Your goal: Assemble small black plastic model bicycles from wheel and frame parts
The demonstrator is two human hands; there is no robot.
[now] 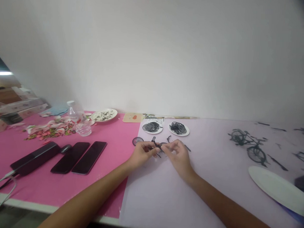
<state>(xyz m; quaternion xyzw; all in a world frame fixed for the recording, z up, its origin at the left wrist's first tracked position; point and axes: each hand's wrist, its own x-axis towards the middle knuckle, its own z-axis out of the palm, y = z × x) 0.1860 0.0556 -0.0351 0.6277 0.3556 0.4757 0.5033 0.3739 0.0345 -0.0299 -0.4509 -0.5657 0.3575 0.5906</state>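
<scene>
While the left hand (145, 153) pinches a small black bike part (157, 145), the right hand (176, 155) pinches it too.

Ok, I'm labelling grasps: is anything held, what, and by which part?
A small dark piece, by its left side in the left grip and its right side in the right grip; exact parts are too small to tell.
</scene>
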